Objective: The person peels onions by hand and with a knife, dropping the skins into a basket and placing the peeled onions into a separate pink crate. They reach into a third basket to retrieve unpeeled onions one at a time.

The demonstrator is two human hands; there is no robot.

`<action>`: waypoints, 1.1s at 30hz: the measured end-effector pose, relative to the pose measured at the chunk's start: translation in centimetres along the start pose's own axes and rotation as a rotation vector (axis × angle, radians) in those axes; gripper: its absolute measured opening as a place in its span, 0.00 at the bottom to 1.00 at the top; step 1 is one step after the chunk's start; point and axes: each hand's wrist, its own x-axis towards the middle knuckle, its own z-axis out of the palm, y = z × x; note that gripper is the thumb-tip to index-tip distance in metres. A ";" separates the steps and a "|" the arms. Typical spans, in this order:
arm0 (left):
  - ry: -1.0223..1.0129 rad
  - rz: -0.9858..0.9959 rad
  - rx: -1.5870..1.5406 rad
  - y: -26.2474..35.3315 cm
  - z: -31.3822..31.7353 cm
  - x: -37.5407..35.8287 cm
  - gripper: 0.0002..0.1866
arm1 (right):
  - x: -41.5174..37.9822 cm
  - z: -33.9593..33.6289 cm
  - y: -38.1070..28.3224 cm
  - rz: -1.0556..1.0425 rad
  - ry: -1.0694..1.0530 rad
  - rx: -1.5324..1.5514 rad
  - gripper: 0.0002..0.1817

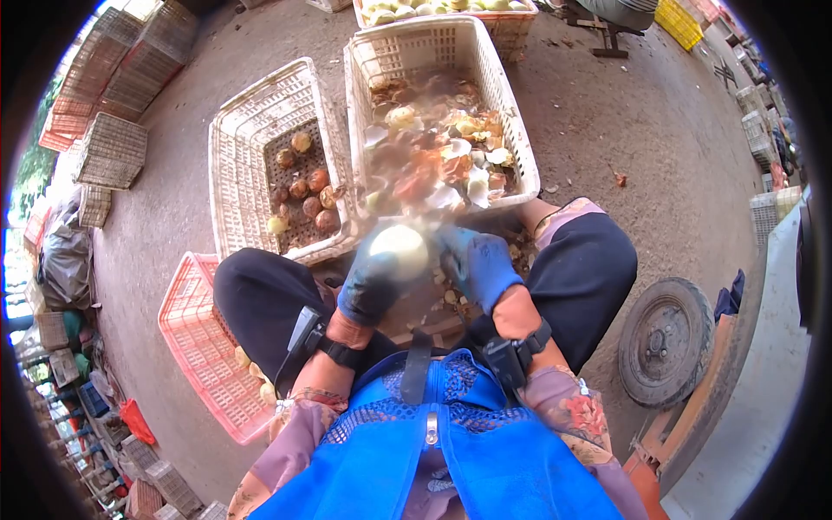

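Note:
A pale, peeled onion (pixel 399 250) sits in my left hand (pixel 371 282), whose gloved fingers are wrapped round it. Close beside the onion, on its right, is my right hand (pixel 482 266), also in a blue glove. Its fingers look curled and are smeared by motion; what they hold, if anything, is hidden. Just beyond both hands stands a white crate (pixel 526 160) with loose onion skins (pixel 446 165) in it, partly blurred. Left of it, a second white crate (pixel 227 165) holds several brown-skinned onions (pixel 312 206).
A pink crate (pixel 192 334) stands by my left knee. Pale peeled onions (pixel 433 7) fill a crate at the far end. On the right lies a wheel (pixel 666 341) beside a metal panel (pixel 745 390). Stacked crates (pixel 117 65) line the left side.

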 end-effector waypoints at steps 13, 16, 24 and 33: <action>-0.133 0.145 0.259 2.2 0.6 0.9 0.36 | -1.1 -1.4 -1.7 -0.088 0.111 0.015 0.17; -0.169 0.240 0.432 2.5 1.0 1.1 0.35 | -1.1 -1.3 -0.8 -0.088 -0.010 -0.072 0.19; -0.001 0.044 0.388 2.5 1.1 0.7 0.34 | -1.4 -0.4 0.0 -0.094 0.076 0.016 0.18; -0.050 0.182 0.584 3.0 0.3 1.1 0.45 | -0.8 -2.2 -2.2 -0.039 -0.175 -0.143 0.12</action>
